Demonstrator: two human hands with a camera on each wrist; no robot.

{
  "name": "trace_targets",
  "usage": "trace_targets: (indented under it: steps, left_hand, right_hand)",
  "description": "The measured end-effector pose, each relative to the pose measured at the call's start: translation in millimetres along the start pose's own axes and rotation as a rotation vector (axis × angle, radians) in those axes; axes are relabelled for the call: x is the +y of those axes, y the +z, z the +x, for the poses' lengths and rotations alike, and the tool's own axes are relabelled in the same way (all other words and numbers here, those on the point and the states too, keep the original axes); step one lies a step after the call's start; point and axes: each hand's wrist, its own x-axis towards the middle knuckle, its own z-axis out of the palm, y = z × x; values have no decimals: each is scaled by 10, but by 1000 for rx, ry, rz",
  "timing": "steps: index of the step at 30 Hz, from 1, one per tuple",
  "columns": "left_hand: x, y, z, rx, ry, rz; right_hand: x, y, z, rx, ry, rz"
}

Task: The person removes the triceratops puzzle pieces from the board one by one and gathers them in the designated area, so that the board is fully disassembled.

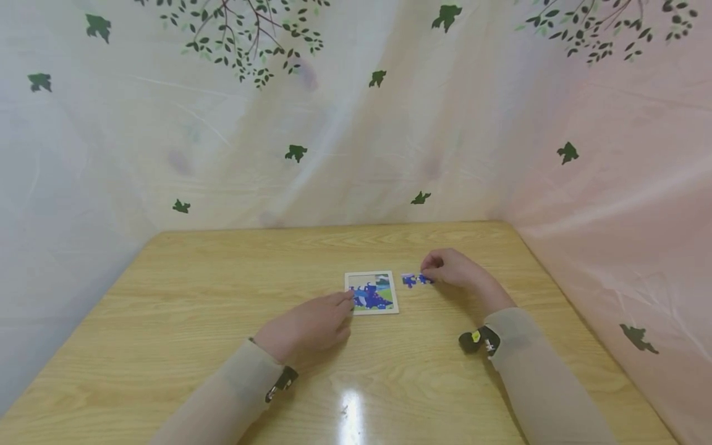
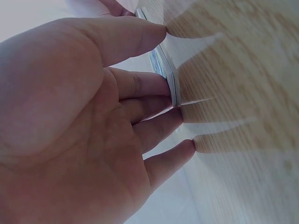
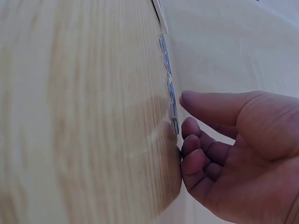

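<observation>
A small square jigsaw puzzle (image 1: 371,300) in a pale frame lies on the table, with a blue dinosaur picture and a bare patch at its upper left. My left hand (image 1: 314,321) rests at the frame's left edge. Its fingers (image 2: 161,128) are fairly straight, with fingertips on the frame and the tabletop. Right of the frame lie blue puzzle pieces (image 1: 410,280), seen edge-on in the right wrist view. My right hand (image 1: 453,269) is over their right end, fingers (image 3: 198,163) bent. A gap shows between thumb and index finger; whether they touch the end piece is hard to tell.
The wooden table (image 1: 194,278) reaches back to a pale curtain (image 1: 345,123) printed with leaves and branches. Another pinkish curtain (image 1: 628,204) hangs along the right side. Each wrist carries a small dark device, such as the right wrist camera (image 1: 478,340).
</observation>
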Motion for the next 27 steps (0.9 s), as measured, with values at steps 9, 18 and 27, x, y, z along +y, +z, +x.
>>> trace_targets:
  steps: [9, 18, 27]
  left_hand:
    - [-1, -7, -1, -11, -5, -16]
    - [-28, 25, 10, -3, -16, -29]
    - [-11, -11, 5, -3, -23, -35]
  right_hand:
    - [-221, 29, 19, 101, -54, 15]
    - [-601, 283, 169, 46, -146, 27]
    - [-788, 487, 246, -33, -117, -35]
